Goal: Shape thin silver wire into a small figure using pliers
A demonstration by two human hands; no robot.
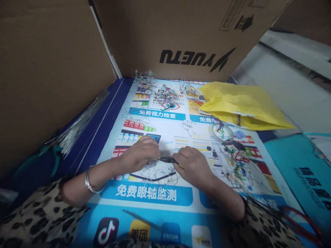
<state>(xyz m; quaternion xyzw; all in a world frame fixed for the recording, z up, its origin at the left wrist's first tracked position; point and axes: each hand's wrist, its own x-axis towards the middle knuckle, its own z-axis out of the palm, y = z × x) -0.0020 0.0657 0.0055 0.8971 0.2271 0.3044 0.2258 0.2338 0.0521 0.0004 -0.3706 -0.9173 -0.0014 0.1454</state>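
Observation:
My right hand (193, 166) is closed round a small pair of pliers (168, 159), whose dark jaws point left; its handles are hidden in my palm. My left hand (141, 153), with a silver bangle at the wrist, has its fingers pinched together right at the jaw tips. Thin wire (152, 174) lies in loops beneath that hand, and what its fingers grip is too small to make out. Both hands are low over a printed sheet (165, 210).
Tangled wire (168, 94) lies toward the back. At right are a tape roll (222, 132), coloured wires (239, 162) and a yellow bag (243, 103). Straight wires (82, 124) and teal-handled pliers (55, 160) lie left. Cardboard (165, 38) walls the back and left.

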